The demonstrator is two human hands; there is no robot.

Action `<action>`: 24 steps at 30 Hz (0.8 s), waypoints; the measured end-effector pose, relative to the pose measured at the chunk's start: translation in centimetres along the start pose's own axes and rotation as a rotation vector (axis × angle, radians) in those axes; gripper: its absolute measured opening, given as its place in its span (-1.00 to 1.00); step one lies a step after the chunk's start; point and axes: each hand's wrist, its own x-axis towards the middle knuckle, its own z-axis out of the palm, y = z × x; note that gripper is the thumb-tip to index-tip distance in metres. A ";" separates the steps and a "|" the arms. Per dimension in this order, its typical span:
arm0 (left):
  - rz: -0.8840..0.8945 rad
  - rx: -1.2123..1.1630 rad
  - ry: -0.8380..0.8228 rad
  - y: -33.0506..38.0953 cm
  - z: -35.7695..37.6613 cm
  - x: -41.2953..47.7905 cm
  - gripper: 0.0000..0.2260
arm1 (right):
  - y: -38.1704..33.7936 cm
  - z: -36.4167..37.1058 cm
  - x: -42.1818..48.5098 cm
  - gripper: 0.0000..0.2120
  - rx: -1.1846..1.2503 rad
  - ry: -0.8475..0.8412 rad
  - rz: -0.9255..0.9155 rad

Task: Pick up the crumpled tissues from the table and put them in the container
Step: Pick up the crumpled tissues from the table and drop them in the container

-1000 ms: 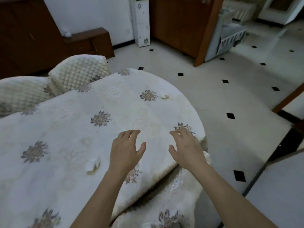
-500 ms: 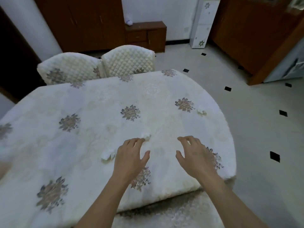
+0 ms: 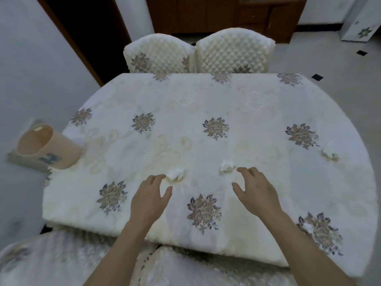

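The left hand (image 3: 149, 196) and right hand (image 3: 256, 189) are spread loosely over the tabletop (image 3: 206, 100), holding nothing. The near tissue (image 3: 175, 174) lies just beside the left fingertips, and the middle tissue (image 3: 226, 167) lies just beside the right ones. The far tissue (image 3: 329, 154) sits near the right edge. The peach container (image 3: 51, 149) stands at the left edge.

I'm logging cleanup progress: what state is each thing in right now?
left hand: open, holding nothing.
right hand: open, holding nothing.
left tissue: crumpled, lying on the table.
middle tissue: crumpled, on the table, ungrasped.
right tissue: crumpled, near the table's right edge.
container: open-topped, beside the table's left end.
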 end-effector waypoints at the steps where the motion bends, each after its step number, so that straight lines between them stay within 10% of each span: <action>1: -0.027 -0.003 -0.014 -0.6 0.4 0.4 -0.61 | 0.0 0.3 0.7 -0.56 -0.003 -0.021 0.015; 14: -0.192 -0.052 -0.139 -1.9 6.4 6.8 -0.48 | -1.2 4.6 8.7 -0.21 -0.107 -0.134 0.250; 24: -0.056 -0.066 -0.016 -1.0 9.4 7.9 -0.72 | -2.2 7.7 10.2 -0.61 -0.162 -0.002 0.242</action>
